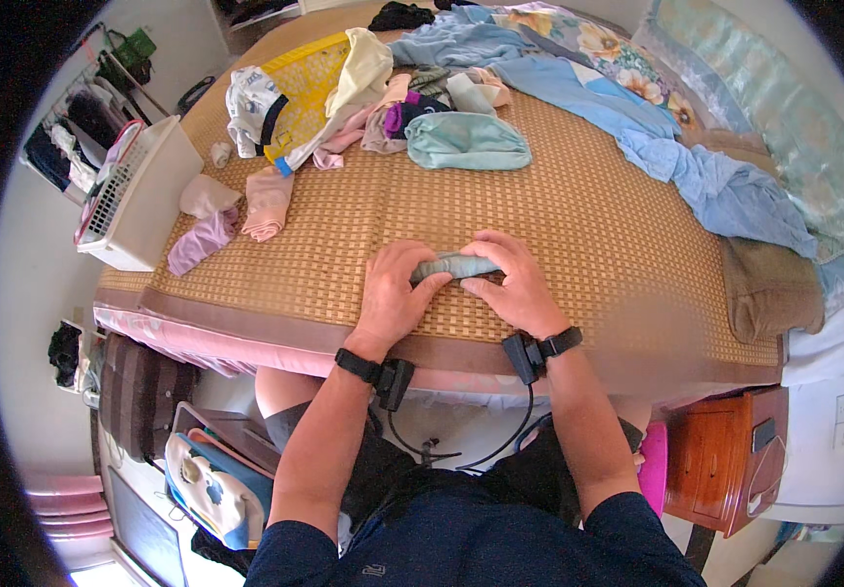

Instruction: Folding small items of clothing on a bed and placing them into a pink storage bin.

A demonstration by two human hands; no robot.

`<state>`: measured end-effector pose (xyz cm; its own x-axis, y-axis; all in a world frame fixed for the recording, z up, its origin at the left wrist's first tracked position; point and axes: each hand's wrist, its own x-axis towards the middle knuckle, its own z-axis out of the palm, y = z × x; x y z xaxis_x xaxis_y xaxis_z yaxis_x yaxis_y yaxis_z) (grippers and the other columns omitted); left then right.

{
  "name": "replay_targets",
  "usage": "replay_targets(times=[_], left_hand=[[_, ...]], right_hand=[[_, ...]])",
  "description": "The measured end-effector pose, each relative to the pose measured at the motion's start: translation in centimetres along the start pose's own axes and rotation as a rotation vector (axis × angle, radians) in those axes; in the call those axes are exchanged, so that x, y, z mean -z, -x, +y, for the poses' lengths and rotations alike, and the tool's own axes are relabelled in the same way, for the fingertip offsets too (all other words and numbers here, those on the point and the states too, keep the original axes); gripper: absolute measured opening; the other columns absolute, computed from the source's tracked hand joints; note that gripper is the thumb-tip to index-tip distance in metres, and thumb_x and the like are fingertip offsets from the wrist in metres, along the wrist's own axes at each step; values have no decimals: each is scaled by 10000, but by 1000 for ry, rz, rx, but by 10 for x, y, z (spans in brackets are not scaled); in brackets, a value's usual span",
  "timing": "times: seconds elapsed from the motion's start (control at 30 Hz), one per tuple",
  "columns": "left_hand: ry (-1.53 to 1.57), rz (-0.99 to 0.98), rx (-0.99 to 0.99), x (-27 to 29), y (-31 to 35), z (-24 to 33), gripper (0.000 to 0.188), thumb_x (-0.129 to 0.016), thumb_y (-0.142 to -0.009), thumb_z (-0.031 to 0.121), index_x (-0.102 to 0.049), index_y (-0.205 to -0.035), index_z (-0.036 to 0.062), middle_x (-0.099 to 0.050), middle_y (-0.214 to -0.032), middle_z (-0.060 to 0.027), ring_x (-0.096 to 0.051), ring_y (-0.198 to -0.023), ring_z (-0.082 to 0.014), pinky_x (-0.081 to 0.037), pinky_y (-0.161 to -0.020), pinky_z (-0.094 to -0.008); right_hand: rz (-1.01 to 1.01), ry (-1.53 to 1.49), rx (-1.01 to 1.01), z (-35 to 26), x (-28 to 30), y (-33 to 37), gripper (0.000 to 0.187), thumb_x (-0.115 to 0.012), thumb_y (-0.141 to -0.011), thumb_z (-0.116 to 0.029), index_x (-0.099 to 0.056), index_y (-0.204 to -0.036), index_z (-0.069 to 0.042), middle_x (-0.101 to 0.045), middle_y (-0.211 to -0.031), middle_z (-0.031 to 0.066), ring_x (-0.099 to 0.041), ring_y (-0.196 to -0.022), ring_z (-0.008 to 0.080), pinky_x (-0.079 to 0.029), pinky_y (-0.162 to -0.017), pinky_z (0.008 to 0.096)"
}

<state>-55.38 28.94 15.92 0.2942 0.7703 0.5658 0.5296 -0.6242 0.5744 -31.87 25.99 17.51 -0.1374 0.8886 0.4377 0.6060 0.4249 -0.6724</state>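
Both hands are wrapped round a small rolled pale green cloth [453, 266] at the near side of a woven mat [598, 235] on a bed. At its left end, my left hand [395, 292] grips with curled fingers and the thumb on the near side. My right hand [518, 289] holds the other end the same way, thumb tips not far apart. The roll lies level, on or just above the mat; I cannot tell which. Farther off, a puffy pale green cloth bundle [468, 142] rests beside a heap of clothes. My wrists carry black straps with cabled devices.
A white basket [153, 186] stands at the left edge, near folded pink cloths [267, 203] and a lilac one [203, 240]. Yellow patterned fabric [310, 83] lies behind. Blue clothes [627, 127] stretch along the far right. A wooden cabinet [706, 470] is at lower right.
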Motion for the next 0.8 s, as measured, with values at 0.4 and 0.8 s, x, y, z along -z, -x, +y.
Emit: replay_targets(times=[0.4,0.8], left_hand=[[57,-1,33,3,-2,7,315,-906,-875,136,-726,-1120,55,-721,-1173,-133,-673,-1134,-368,-523,-1033,-482],[38,-3,32,2,-1,2,352,-910,-876,143,-733,-1168,56,-742,-1152,-135,-696,-1119,-365,-553,-989,-478]], right_hand=[[-9,-7,39,2,3,-2,213,-831,-942,-190,-810,-1119,-73,-791,-1103,122,-703,-1097,363,-549,-978,488],[17,-57,58,-5,4,-4,324,-866,-900,-192,-790,-1194,-79,-781,-1147,135,-709,-1125,361,-553,-998,485]])
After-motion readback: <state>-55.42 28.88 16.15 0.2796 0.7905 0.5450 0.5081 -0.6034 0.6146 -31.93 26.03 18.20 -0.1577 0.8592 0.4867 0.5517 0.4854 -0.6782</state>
